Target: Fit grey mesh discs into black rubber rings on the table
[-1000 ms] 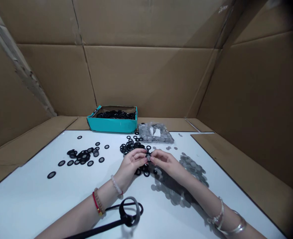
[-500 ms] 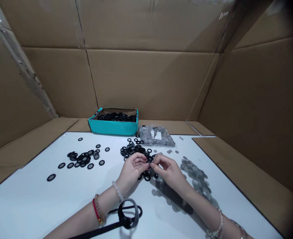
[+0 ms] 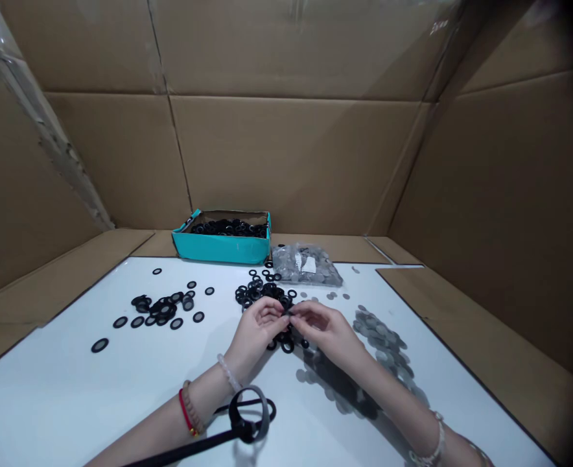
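Note:
My left hand (image 3: pixel 258 326) and my right hand (image 3: pixel 319 327) meet above the table, their fingertips pinching a small black rubber ring (image 3: pixel 286 313) that is mostly hidden by my fingers. Just behind my hands lies a heap of black rubber rings (image 3: pixel 260 292). More rings (image 3: pixel 286 344) lie under and just in front of my fingers. Left of my left hand is a second loose group of rings (image 3: pixel 161 310). Grey mesh discs (image 3: pixel 378 337) are spread to the right of my right hand.
A teal box (image 3: pixel 221 246) filled with black rings stands at the table's far edge, next to a clear bag of grey discs (image 3: pixel 306 264). A black strap with a loop (image 3: pixel 250 415) lies across my left forearm's side. Cardboard walls (image 3: pixel 291 162) surround the white table (image 3: pixel 48 402).
My hands have drawn slightly closer, and my right hand's fingers now stretch further left towards my left hand. The ring stays pinched between them. The view has shifted slightly since the oldest frame.

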`<state>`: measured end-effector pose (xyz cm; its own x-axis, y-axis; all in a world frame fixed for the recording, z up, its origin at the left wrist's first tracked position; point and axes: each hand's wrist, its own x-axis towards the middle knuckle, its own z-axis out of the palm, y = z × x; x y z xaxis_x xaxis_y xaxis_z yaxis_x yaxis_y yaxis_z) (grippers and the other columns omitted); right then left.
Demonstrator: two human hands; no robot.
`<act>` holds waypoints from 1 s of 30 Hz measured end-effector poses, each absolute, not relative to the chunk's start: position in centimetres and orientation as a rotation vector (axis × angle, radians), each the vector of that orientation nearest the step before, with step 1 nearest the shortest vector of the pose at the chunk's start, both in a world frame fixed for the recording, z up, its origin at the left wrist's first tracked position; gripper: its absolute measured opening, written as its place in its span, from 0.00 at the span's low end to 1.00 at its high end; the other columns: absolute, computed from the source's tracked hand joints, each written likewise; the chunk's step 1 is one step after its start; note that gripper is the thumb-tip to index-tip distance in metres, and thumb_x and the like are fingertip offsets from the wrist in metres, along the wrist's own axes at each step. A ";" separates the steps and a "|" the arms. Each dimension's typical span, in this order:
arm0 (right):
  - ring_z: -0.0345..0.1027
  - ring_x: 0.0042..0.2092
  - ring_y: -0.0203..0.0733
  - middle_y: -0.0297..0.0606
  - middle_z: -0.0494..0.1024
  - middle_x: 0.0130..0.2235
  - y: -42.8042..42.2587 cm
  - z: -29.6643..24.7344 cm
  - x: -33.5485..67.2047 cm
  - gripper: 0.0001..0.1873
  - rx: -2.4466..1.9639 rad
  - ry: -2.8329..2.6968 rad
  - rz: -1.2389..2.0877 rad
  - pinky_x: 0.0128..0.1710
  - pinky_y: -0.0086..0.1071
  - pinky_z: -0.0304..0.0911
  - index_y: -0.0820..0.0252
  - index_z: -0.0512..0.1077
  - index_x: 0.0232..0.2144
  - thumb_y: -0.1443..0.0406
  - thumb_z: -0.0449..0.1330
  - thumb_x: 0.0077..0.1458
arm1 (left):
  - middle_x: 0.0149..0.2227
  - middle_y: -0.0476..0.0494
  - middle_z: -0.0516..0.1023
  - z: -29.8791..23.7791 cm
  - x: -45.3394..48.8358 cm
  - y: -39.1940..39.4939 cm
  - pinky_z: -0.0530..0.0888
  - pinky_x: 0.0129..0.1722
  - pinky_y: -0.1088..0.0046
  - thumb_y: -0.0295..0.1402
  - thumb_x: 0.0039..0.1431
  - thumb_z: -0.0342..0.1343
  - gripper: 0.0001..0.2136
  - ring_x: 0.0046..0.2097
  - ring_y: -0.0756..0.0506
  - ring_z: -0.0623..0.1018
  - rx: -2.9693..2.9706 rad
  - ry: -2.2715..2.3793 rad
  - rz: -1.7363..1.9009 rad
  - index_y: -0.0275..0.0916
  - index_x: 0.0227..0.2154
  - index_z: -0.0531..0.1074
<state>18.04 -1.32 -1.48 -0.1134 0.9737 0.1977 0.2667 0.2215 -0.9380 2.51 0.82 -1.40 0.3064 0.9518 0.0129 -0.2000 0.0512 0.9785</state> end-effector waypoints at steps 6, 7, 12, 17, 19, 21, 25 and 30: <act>0.64 0.27 0.36 0.34 0.71 0.24 -1.3 -1.4 18.0 0.12 -1.246 -1.408 1.080 0.28 0.28 0.59 0.62 0.71 0.25 0.57 0.60 0.46 | 0.26 0.50 0.70 -1.9 2.7 0.9 0.67 0.31 0.76 0.31 0.41 0.61 0.10 0.29 0.52 0.71 1.217 0.922 1.103 0.36 0.27 0.66; 0.64 0.27 0.36 0.33 0.71 0.24 -1.3 -1.2 18.1 0.13 -1.238 -1.407 1.079 0.28 0.28 0.59 0.62 0.71 0.25 0.56 0.60 0.47 | 0.26 0.49 0.70 -2.0 2.7 1.0 0.67 0.32 0.76 0.31 0.41 0.61 0.10 0.29 0.51 0.71 1.215 0.936 1.109 0.35 0.27 0.66; 0.67 0.34 0.39 0.37 0.73 0.33 -1.3 -0.4 18.4 0.12 -1.223 -1.439 1.015 0.35 0.30 0.62 0.61 0.71 0.30 0.58 0.62 0.45 | 0.26 0.49 0.71 -2.1 2.7 0.9 0.68 0.32 0.77 0.32 0.42 0.62 0.11 0.29 0.51 0.72 1.227 0.930 1.084 0.35 0.28 0.67; 0.66 0.30 0.38 0.36 0.73 0.27 -1.4 -0.7 18.4 0.11 -1.239 -1.510 1.133 0.31 0.30 0.62 0.61 0.72 0.27 0.58 0.59 0.48 | 0.28 0.49 0.72 -1.7 2.8 0.3 0.68 0.33 0.77 0.33 0.43 0.62 0.11 0.31 0.51 0.72 1.228 0.880 1.063 0.36 0.29 0.67; 0.66 0.28 0.37 0.34 0.72 0.25 -1.4 -0.9 18.4 0.12 -1.234 -1.466 1.175 0.30 0.29 0.61 0.61 0.72 0.26 0.57 0.59 0.49 | 0.28 0.48 0.72 -1.6 2.8 0.3 0.69 0.35 0.77 0.32 0.43 0.61 0.11 0.32 0.51 0.73 1.218 0.855 1.048 0.35 0.29 0.67; 0.66 0.29 0.36 0.34 0.72 0.25 -1.4 -0.9 18.3 0.12 -1.213 -1.429 1.216 0.31 0.29 0.61 0.61 0.72 0.27 0.57 0.59 0.48 | 0.29 0.47 0.73 -1.5 2.7 0.4 0.69 0.35 0.77 0.31 0.43 0.61 0.10 0.32 0.51 0.73 1.208 0.842 1.044 0.35 0.29 0.67; 0.65 0.28 0.36 0.34 0.72 0.24 -1.8 -0.4 18.1 0.13 -1.205 -1.405 1.200 0.30 0.29 0.61 0.62 0.72 0.26 0.56 0.60 0.47 | 0.27 0.49 0.72 -0.7 2.6 0.5 0.69 0.34 0.76 0.30 0.42 0.62 0.10 0.31 0.51 0.72 1.193 0.868 1.045 0.35 0.28 0.68; 0.64 0.28 0.35 0.34 0.71 0.25 -2.4 0.3 17.9 0.13 -1.210 -1.394 1.124 0.29 0.28 0.60 0.61 0.73 0.26 0.57 0.60 0.48 | 0.26 0.50 0.71 0.3 2.6 0.1 0.69 0.33 0.76 0.31 0.40 0.63 0.10 0.30 0.51 0.72 1.208 0.868 1.055 0.35 0.26 0.68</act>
<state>17.93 -2.35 0.34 -0.0682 0.9942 0.0826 0.1302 0.0909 -0.9873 2.55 0.14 0.28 0.2986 0.9542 0.0182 -0.1664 0.0333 0.9855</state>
